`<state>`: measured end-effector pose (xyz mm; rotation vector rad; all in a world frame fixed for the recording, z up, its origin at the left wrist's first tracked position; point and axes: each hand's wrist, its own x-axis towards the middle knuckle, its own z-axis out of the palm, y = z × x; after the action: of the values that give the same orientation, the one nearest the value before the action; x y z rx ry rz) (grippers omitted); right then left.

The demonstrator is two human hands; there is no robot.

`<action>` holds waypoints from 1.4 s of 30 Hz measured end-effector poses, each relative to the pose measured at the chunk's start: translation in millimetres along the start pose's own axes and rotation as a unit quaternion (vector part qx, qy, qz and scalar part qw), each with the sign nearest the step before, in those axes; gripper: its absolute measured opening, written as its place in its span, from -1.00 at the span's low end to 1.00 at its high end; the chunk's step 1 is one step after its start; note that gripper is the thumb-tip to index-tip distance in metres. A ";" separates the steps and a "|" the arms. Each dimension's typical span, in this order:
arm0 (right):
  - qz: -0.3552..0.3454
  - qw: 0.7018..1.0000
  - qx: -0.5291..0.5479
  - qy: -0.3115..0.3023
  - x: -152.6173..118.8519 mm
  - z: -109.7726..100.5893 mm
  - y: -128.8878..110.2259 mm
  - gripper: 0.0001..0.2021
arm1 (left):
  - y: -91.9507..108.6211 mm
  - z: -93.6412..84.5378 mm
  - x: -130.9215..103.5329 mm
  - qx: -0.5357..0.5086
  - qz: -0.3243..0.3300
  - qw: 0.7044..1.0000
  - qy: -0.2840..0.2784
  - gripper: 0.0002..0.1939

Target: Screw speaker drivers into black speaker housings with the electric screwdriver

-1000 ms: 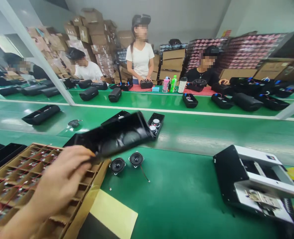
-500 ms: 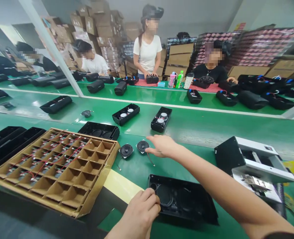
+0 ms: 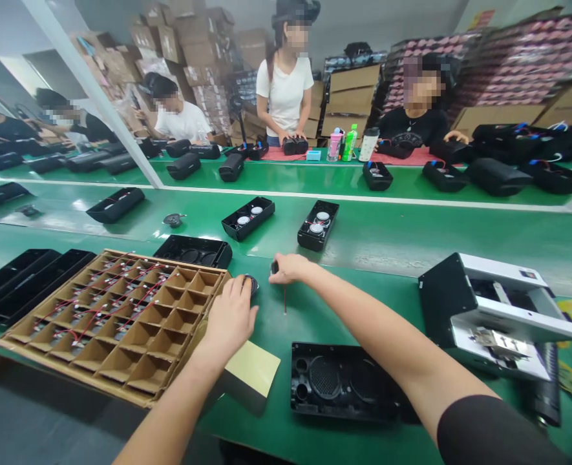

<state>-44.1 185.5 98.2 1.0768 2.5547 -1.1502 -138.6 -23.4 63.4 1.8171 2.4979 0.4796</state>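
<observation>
In my right hand [image 3: 288, 268] is a small round speaker driver [image 3: 274, 265], lifted and tilted on edge, its thin red wire hanging down. My left hand [image 3: 232, 310] reaches over a second speaker driver [image 3: 253, 284] on the green bench, fingers stretched at its near left side and the thumb apart; its grip is partly hidden by the fingers. Below my right forearm lies an open black speaker housing [image 3: 337, 384], inner side up, with two round grilles. Left of my left hand sits a cardboard divider box [image 3: 135, 381] with several wired drivers in its cells.
A grey-and-black machine [image 3: 489, 316] stands at the right. A pale yellow block [image 3: 256, 368] is beside the box. Behind are more housings, two with fitted drivers [image 3: 317, 226], and another black housing [image 3: 193, 248]. Several people sit or stand across the bench.
My left hand has left the black housing and moved up to the left driver. My right hand has picked up the other driver from the bench. The view has shifted slightly.
</observation>
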 end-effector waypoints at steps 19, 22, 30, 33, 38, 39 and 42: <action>-0.009 0.965 0.134 0.223 -130.8 4.4 205.5 -0.66 | 13.1 29.8 49.3 -0.189 -0.019 0.982 0.018 -0.46; 0.014 0.968 0.048 0.245 -138.1 9.3 209.8 -0.67 | 15.9 57.5 26.4 -0.216 -0.028 0.975 0.045 -0.47; 0.053 0.966 -0.112 0.227 -149.6 3.3 190.1 -0.48 | 16.2 55.6 -10.4 -0.126 -0.015 0.992 -0.006 -0.54; 0.051 0.971 -0.117 0.204 -146.7 -5.4 185.7 -0.56 | 14.3 41.4 -6.6 -0.094 -0.005 0.994 -0.055 -0.47; 0.038 0.979 -0.025 0.198 -158.2 -24.1 176.9 -0.60 | 12.2 18.7 5.6 -0.090 -0.003 0.992 -0.093 -0.59; 0.030 0.979 0.006 0.200 -167.5 -26.9 173.5 -0.57 | 13.5 12.1 5.2 -0.097 -0.008 0.991 -0.095 -0.60; -0.007 0.977 0.090 0.195 -207.9 -28.7 161.1 -0.51 | 24.4 -12.0 -6.8 -0.147 -0.024 0.985 -0.091 -0.53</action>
<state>219.5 163.0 103.4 1.4580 2.7861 -1.3089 -116.0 -25.9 80.0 1.6078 2.2097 0.6112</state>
